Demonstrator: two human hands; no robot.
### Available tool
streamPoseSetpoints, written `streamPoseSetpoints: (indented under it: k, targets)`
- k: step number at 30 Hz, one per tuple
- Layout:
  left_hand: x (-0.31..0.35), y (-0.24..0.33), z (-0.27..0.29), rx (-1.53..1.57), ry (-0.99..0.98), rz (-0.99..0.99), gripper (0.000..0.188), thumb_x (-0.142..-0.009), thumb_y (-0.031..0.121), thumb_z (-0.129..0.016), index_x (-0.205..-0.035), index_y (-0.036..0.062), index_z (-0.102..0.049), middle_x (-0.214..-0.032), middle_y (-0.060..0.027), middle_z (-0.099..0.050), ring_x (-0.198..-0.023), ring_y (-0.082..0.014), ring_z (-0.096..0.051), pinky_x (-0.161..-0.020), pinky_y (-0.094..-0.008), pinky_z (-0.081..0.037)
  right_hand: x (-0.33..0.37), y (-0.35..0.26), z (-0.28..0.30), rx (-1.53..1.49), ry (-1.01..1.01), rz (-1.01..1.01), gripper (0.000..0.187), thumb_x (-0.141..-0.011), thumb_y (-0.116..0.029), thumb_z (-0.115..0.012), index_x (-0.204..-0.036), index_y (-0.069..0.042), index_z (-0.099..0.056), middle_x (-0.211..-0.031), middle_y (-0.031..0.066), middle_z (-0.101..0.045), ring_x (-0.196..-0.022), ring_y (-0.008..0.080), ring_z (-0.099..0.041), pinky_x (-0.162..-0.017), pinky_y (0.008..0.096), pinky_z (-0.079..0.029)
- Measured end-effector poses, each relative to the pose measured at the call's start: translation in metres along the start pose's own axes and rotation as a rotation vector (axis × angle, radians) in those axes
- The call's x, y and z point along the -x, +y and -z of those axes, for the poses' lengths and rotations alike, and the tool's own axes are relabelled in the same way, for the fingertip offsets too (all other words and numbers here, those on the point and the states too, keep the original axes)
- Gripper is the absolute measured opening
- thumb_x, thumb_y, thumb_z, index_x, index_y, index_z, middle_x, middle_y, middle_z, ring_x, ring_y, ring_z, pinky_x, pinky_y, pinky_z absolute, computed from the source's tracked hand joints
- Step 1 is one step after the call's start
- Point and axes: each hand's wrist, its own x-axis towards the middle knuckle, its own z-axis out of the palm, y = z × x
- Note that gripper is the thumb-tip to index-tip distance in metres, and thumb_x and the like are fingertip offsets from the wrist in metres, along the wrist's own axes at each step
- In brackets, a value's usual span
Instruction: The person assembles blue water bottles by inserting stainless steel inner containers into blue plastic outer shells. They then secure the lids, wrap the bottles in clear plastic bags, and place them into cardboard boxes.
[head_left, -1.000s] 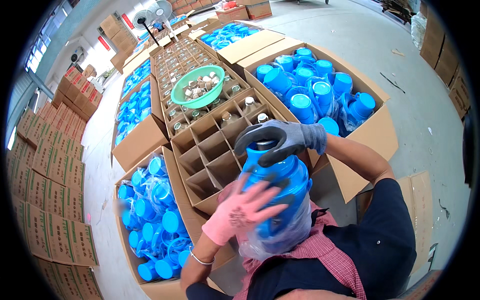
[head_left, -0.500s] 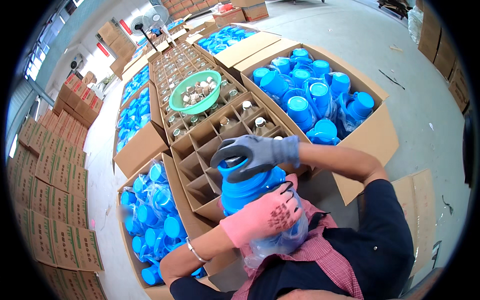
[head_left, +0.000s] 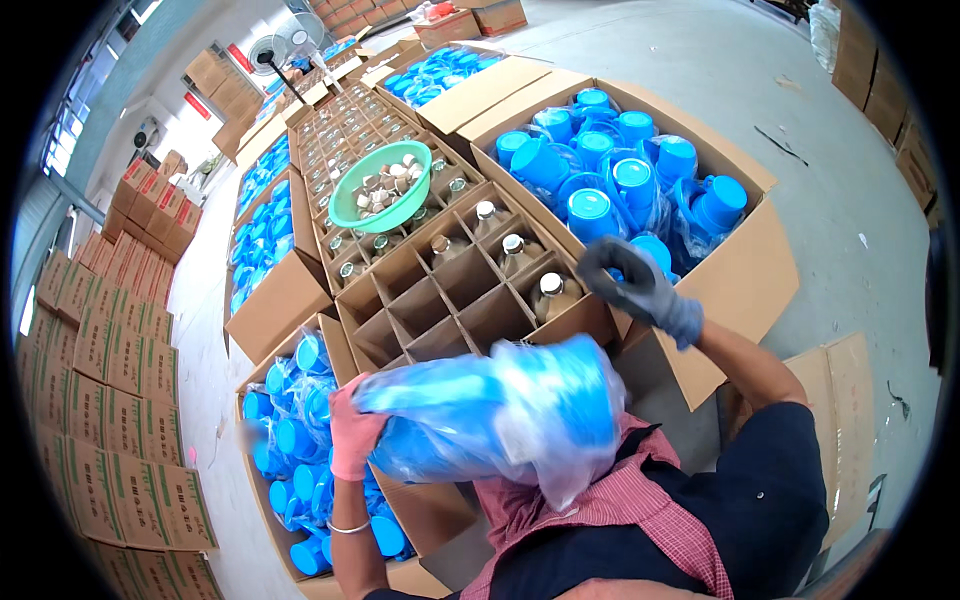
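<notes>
Head view: left hand (head_left: 352, 430), in a pink glove, is gripping one end of a blue plastic jug in a clear bag (head_left: 500, 410), fingers wrapped closed on it; the jug is lying sideways against the person's chest, just below the divided carton (head_left: 450, 300). Right hand (head_left: 635, 285), in a grey glove, is hovering over the open box of blue jugs (head_left: 620, 180), fingers curled, holding nothing visible. A green bowl (head_left: 380, 185) is sitting on the divided carton.

Left hand (head_left: 352, 432) (pink-gloved) closed in a grip; right hand (head_left: 632, 282) curled, arm bent.
</notes>
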Motion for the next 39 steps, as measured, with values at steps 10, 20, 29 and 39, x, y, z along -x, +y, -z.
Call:
streamPoseSetpoints:
  k: [10,20,29,39]
  targets:
    - [0.059,-0.137,-0.067,0.926,0.307,0.404,0.029,-0.080,0.010,-0.070,-0.105,-0.0016,-0.062,-0.098,-0.0072,-0.066,-0.091,-0.0179,-0.063,-0.084,-0.0322,-0.051,-0.022,-0.050,-0.028,0.505,-0.494,0.975,0.033,-0.080,-0.025,-0.060,-0.110,-0.012,-0.059,-0.123,0.0108,-0.055,-0.109,0.0300,-0.056,-0.087,0.0432,-0.048]
    - [0.071,-0.036,-0.097,0.440,0.555,0.309,0.014,-0.083,0.007,-0.064,-0.092,-0.0043,-0.065,-0.082,-0.0027,-0.064,-0.076,-0.0126,-0.058,-0.073,-0.0274,-0.047,-0.013,-0.014,-0.018,0.401,-0.414,-0.274,0.043,-0.085,-0.033,-0.061,-0.122,-0.011,-0.058,-0.100,0.0206,-0.065,-0.091,0.0355,-0.064,-0.081,0.0429,-0.050]
    - [0.085,-0.016,-0.091,0.269,0.532,0.240,0.014,-0.076,0.000,-0.061,-0.090,-0.0024,-0.061,-0.083,-0.0020,-0.062,-0.079,-0.0103,-0.055,-0.075,-0.0266,-0.045,0.038,0.167,-0.073,-0.383,-0.257,-0.430,0.039,-0.088,-0.024,-0.062,-0.123,-0.007,-0.057,-0.113,0.0149,-0.064,-0.105,0.0262,-0.061,-0.093,0.0373,-0.046]
    - [0.013,-0.061,-0.120,0.507,0.271,0.244,0.040,-0.089,0.016,-0.061,-0.123,-0.0042,-0.051,-0.122,-0.0121,-0.055,-0.104,-0.0217,-0.058,-0.087,-0.0345,-0.049,-0.024,-0.028,0.060,0.425,-0.355,0.547,0.051,-0.078,-0.017,-0.062,-0.128,-0.007,-0.051,-0.116,0.0162,-0.058,-0.110,0.0347,-0.055,-0.096,0.0449,-0.043]
